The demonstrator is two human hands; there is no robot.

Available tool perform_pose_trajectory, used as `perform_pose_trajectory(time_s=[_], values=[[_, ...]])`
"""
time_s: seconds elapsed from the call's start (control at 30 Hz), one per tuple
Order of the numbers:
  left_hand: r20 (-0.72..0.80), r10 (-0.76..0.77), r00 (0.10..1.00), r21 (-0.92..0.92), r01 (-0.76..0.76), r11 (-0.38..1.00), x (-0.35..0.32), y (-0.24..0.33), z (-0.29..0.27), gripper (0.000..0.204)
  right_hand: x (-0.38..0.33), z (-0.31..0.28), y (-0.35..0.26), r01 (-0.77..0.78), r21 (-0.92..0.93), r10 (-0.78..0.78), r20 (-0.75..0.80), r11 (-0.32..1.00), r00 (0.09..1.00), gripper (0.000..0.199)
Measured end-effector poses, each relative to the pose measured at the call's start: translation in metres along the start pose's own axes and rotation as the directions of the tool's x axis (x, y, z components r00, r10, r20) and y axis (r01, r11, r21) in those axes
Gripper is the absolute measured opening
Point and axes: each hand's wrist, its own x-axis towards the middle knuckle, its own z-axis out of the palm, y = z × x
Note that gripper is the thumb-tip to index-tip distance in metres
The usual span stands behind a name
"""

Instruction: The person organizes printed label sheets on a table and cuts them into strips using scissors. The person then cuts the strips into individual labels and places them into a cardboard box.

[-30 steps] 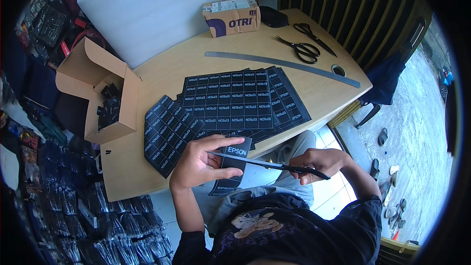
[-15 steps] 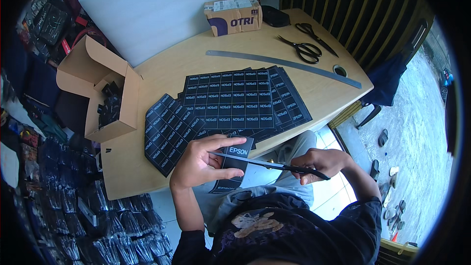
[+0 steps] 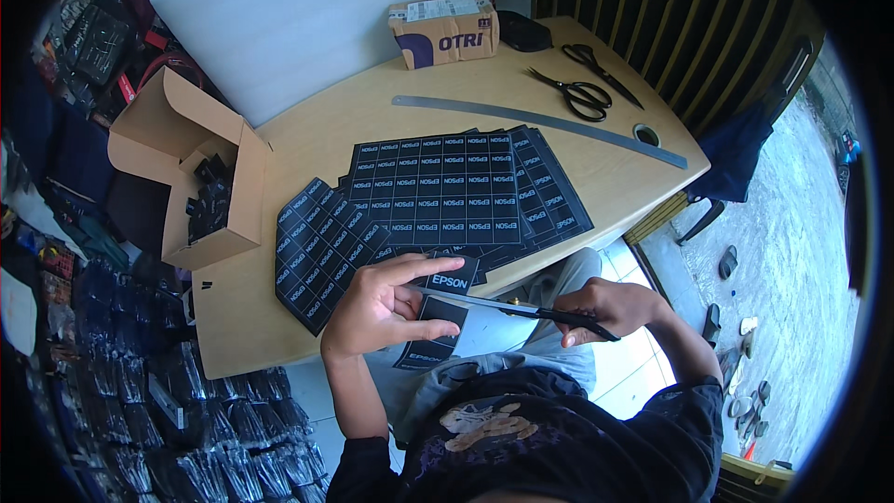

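Observation:
My left hand (image 3: 377,309) holds a strip of black label stickers (image 3: 438,312) over my lap, fingers spread above it. My right hand (image 3: 610,305) grips black-handled scissors (image 3: 521,310), whose long blades reach left across the strip. On the wooden table (image 3: 372,121) in front lie several overlapping black label sheets (image 3: 438,191) printed in a white grid.
An open cardboard box (image 3: 200,182) with small black items sits at the table's left edge. A small closed carton (image 3: 445,30), a black case (image 3: 523,31), a second pair of scissors (image 3: 582,88), a long metal ruler (image 3: 540,119) and a white board (image 3: 307,9) lie farther back. Bagged goods (image 3: 121,410) fill the left floor.
Hands, scissors and sticker strip stay almost where they were; the view has shifted very slightly.

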Motion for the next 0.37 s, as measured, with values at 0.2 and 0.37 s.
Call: perform_pose_trajectory(time_s=[0.2,0.37], values=[[-0.164,0.034,0.986,-0.011,-0.036,0.999,-0.011,-0.008,-0.023,0.065,-0.013,0.001,0.005,-0.107,-0.095,0.097,-0.109,0.990,0.989,0.047],[-0.384,-0.040,0.923,-0.217,-0.047,0.975,-0.022,-0.019,-0.068,0.062,-0.022,0.009,0.015,-0.045,-0.175,-0.011,-0.306,0.984,0.952,0.044]])
